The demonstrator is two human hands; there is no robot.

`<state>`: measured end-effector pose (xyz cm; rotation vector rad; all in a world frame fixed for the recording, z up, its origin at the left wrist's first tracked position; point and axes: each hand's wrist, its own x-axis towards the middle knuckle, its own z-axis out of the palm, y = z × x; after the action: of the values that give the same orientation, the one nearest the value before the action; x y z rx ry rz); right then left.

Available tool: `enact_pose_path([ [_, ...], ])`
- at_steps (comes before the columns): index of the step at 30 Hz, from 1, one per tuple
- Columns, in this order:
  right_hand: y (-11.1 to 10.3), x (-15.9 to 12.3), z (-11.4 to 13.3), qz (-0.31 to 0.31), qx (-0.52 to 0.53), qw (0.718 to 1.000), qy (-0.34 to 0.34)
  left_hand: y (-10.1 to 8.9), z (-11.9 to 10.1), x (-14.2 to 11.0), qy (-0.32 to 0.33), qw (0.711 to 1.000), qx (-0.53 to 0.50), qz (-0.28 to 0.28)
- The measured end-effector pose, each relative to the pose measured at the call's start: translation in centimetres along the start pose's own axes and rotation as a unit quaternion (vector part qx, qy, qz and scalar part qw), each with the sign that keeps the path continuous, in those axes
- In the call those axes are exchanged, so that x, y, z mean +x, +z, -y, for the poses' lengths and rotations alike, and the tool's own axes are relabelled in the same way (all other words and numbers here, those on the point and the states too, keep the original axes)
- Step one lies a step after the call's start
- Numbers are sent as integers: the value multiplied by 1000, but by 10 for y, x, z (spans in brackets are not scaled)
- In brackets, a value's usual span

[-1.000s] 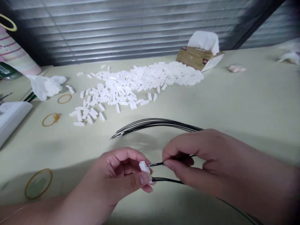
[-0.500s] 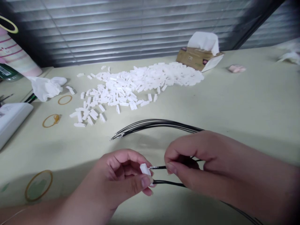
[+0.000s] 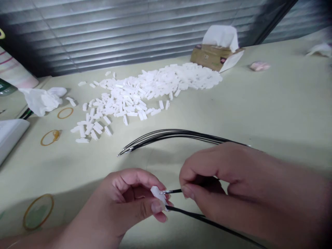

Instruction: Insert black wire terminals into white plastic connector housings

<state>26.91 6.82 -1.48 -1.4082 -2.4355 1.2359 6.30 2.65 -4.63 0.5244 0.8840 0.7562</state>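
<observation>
Between the thumb and fingers of my left hand (image 3: 135,199) is a small white connector housing (image 3: 157,194), tilted. A black wire (image 3: 186,212) runs out of the housing's lower part, off to the lower right. My right hand (image 3: 207,180) pinches another black wire (image 3: 176,191) close to its bare metal terminal (image 3: 166,192). The terminal's tip meets the housing's face; how far in it sits I cannot tell. Beyond my hands lies a bundle of black wires (image 3: 166,133) with metal terminals at its left end, its right part partly behind my right hand.
A wide heap of white connector housings (image 3: 155,86) covers the back middle of the table. A tissue box (image 3: 212,57) stands behind it, with a pinkish lump (image 3: 259,65) to the right. Rubber bands (image 3: 38,211), crumpled tissue (image 3: 43,100) and a striped bottle (image 3: 17,69) are at left.
The view has shifted slightly, so the table things sit further left. My left hand has turned the housing a little, and the terminal in my right hand now overlaps its face.
</observation>
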Motion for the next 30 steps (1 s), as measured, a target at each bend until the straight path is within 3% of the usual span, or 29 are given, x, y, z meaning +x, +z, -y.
enact_pose_path([
  [5, -1, 1, 1, 54, -9, 998, 40, 0, 1, 1, -1, 1000, -6, -1],
  [21, -5, 4, 5, 59, 11, 997, 58, 0, 2, -2, 5, 1000, -8, 6],
  [30, -2, 4, 6, 50, 2, 998, 34, -3, 5, -2, 12, 1000, -4, 20],
])
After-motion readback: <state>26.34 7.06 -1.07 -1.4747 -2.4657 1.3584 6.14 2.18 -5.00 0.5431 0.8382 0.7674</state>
